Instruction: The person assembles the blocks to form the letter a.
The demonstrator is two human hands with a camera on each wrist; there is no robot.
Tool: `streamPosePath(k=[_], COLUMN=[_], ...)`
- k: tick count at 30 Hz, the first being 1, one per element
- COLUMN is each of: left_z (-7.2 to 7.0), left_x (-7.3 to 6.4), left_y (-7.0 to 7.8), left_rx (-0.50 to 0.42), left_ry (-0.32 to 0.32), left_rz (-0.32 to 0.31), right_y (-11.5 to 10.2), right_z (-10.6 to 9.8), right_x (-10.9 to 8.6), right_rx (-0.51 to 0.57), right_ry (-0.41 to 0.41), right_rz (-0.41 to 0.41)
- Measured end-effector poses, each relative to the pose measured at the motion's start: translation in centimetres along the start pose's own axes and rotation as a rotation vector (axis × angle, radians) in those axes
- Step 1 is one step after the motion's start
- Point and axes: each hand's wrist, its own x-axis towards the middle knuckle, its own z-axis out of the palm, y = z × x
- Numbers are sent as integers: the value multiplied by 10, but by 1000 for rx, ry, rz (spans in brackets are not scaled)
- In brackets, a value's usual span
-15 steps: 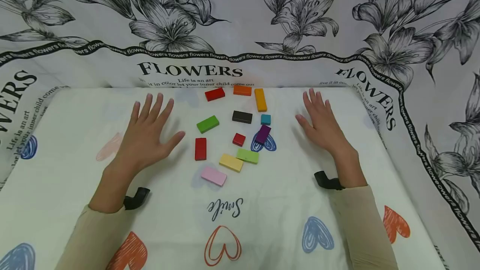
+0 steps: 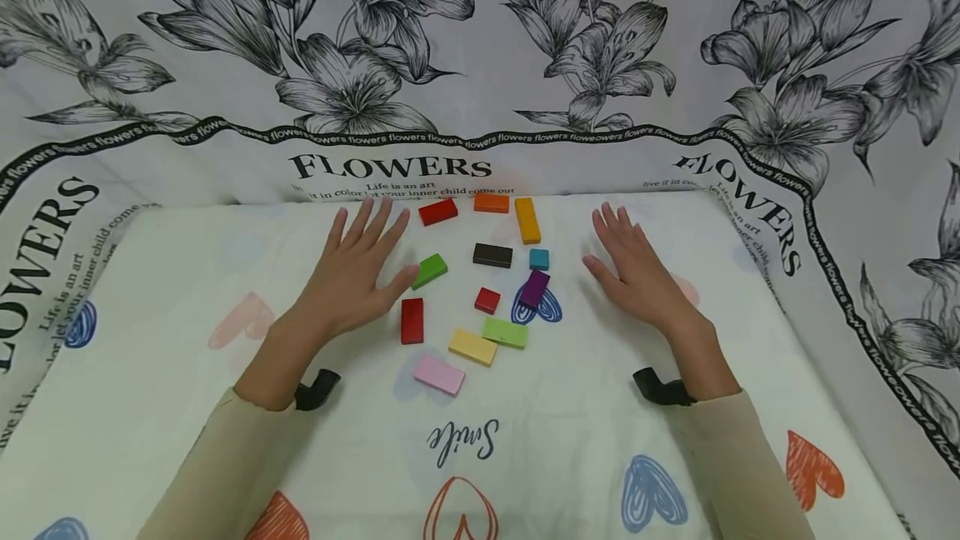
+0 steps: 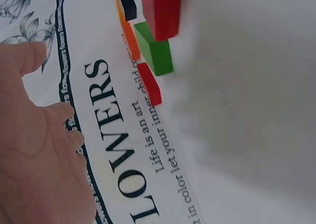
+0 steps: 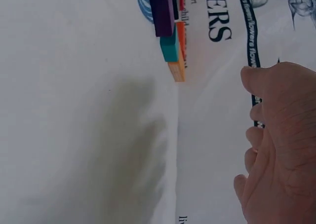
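Several coloured blocks lie loosely on a white cloth between the two hands. My left hand [image 2: 351,286] hovers left of them, fingers spread, its thumb tip overlapping the edge of the green block [image 2: 431,271] in the head view. Nearby are an upper red block [image 2: 438,212] and a lower red block [image 2: 412,321]. On the other side my right hand [image 2: 641,282], fingers extended and holding nothing, is nearest the blue block [image 2: 539,259] and purple block [image 2: 535,289]. In the right wrist view the right hand [image 4: 281,145] is apart from the blocks, its shadow on the cloth.
In the middle lie a black block [image 2: 492,255], a small red block [image 2: 487,300], a light green block [image 2: 505,332], a yellow block [image 2: 472,347] and a pink block [image 2: 439,374]. An orange block [image 2: 491,203] and an amber block [image 2: 527,220] lie at the back.
My left hand has moved right, closer to the green and red blocks. The right hand has shifted slightly left. The head view has tilted a little; the blocks keep their arrangement.
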Motion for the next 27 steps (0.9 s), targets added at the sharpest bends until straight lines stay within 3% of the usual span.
streamPosePath(k=[6,13,20,27], left_z=[1,4,4,8], left_x=[29,59,82,110], left_y=[14,28,44,62], left_rx=[20,-26,-83,-129], left_ry=[-78,-87,-109,-129], left_rz=[45,117,117,145], right_y=[-11,-27,-48,-51], right_z=[-2,0,2,6], right_x=[9,19,31,37], right_rx=[14,52,97,92], right_ry=[34,19,-33,-56], right_rz=[-14,-2,11,15])
